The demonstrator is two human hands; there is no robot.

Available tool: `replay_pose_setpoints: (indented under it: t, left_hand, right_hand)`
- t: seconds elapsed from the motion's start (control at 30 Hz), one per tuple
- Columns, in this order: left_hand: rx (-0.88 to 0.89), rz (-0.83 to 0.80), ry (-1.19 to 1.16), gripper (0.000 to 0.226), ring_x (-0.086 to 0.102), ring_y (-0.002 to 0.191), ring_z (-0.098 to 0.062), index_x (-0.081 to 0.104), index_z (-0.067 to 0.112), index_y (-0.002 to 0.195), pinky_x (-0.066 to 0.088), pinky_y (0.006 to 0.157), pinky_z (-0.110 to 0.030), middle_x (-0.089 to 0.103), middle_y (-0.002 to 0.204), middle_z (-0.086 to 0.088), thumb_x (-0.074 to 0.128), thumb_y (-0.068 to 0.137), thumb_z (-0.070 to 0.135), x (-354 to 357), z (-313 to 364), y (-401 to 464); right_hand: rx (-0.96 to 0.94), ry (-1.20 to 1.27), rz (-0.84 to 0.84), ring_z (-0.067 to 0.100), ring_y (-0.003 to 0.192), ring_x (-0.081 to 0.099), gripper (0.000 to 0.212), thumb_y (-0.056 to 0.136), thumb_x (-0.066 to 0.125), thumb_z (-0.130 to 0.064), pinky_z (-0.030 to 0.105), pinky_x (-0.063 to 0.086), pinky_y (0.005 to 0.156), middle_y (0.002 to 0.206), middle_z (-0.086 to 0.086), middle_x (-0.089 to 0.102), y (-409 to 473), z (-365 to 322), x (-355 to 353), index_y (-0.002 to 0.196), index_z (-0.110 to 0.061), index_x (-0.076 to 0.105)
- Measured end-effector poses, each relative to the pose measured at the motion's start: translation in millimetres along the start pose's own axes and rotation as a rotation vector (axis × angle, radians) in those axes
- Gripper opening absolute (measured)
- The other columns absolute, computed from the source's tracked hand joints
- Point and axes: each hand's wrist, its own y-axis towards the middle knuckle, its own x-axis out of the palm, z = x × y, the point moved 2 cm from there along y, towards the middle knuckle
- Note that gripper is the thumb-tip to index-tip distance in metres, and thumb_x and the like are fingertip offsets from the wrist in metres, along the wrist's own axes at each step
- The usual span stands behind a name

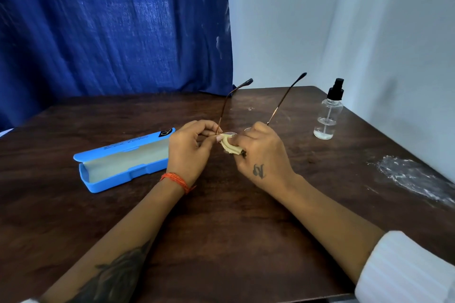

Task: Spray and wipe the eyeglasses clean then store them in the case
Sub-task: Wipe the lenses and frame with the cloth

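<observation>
Thin-framed eyeglasses are held above the table's middle, their two temple arms pointing up and away from me. My left hand pinches the frame at the left hinge. My right hand presses a small beige cleaning cloth around the left lens, and the lenses are mostly hidden by fingers and cloth. An open blue glasses case with a pale lining lies on the table to the left of my hands. Farther right, near the back, a clear spray bottle with a black pump top stands upright.
The dark wooden table has a white smeared patch near its right edge. A blue curtain hangs behind the table on the left, and white walls close in at the back right.
</observation>
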Motion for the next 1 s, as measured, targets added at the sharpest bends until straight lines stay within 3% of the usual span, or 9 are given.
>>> replay_pose_setpoints:
  t: [0.13,0.27,0.43,0.6,0.77,0.9,1.0]
  left_hand:
    - [0.062,-0.008,0.050,0.016,0.060,0.075,-0.001,0.068,0.011,0.087,0.047,0.070,-0.006,0.063,0.084,0.002,0.069,0.075,0.001,-0.9,2.8,0.2]
    - [0.068,-0.015,0.043,0.018,0.059,0.074,0.004,0.067,0.013,0.088,0.045,0.070,-0.004,0.060,0.082,0.009,0.069,0.076,0.001,1.3,4.3,-3.0]
    - [0.005,0.007,-0.043,0.017,0.063,0.076,-0.005,0.065,0.018,0.085,0.049,0.071,-0.008,0.066,0.086,-0.001,0.069,0.076,0.004,1.5,3.9,-0.9]
    - [0.001,0.000,-0.018,0.020,0.063,0.079,-0.008,0.065,0.018,0.085,0.051,0.073,-0.013,0.066,0.087,-0.002,0.068,0.076,0.001,-0.6,4.4,-1.0]
    - [0.037,-0.001,0.011,0.016,0.062,0.080,-0.003,0.067,0.013,0.089,0.049,0.072,-0.008,0.065,0.087,0.000,0.070,0.076,0.004,-0.5,5.5,-0.9]
    - [-0.003,0.011,-0.024,0.019,0.063,0.080,-0.007,0.064,0.018,0.088,0.050,0.073,-0.010,0.066,0.088,-0.003,0.070,0.075,0.004,1.2,5.0,-2.7]
    - [-0.081,0.021,-0.102,0.018,0.065,0.079,-0.010,0.064,0.017,0.085,0.051,0.073,-0.012,0.068,0.087,-0.004,0.070,0.075,0.004,2.8,4.9,-2.3]
  right_hand:
    - [-0.003,-0.116,-0.055,0.025,0.077,0.054,0.022,0.078,0.060,-0.012,0.038,0.048,0.068,0.094,0.008,0.072,0.4,-4.3,6.4,0.096,-0.003,0.069]
    - [0.020,0.019,-0.117,0.025,0.087,0.052,0.033,0.083,0.062,-0.016,0.036,0.049,0.075,0.113,0.010,0.067,-1.3,-3.1,10.9,0.114,-0.003,0.063]
    - [0.063,0.175,0.049,0.020,0.070,0.053,0.019,0.071,0.077,-0.011,0.028,0.046,0.059,0.085,0.001,0.075,0.8,2.9,4.9,0.089,-0.015,0.074]
    - [-0.009,-0.088,0.120,0.020,0.066,0.052,0.018,0.071,0.076,-0.032,0.033,0.044,0.059,0.063,-0.003,0.070,-1.2,2.3,0.4,0.075,-0.014,0.074]
    - [-0.021,-0.241,0.006,0.023,0.083,0.053,0.026,0.080,0.059,-0.027,0.035,0.037,0.066,0.093,0.000,0.073,-1.0,-1.2,4.2,0.097,-0.012,0.070]
    - [0.019,0.025,-0.041,0.022,0.085,0.050,0.032,0.081,0.058,-0.013,0.036,0.045,0.071,0.110,0.003,0.070,-1.9,0.4,9.3,0.112,-0.011,0.065]
    - [0.048,0.215,0.032,0.019,0.077,0.051,0.034,0.073,0.066,-0.003,0.036,0.050,0.067,0.103,0.002,0.072,-1.8,4.9,9.7,0.105,-0.014,0.070]
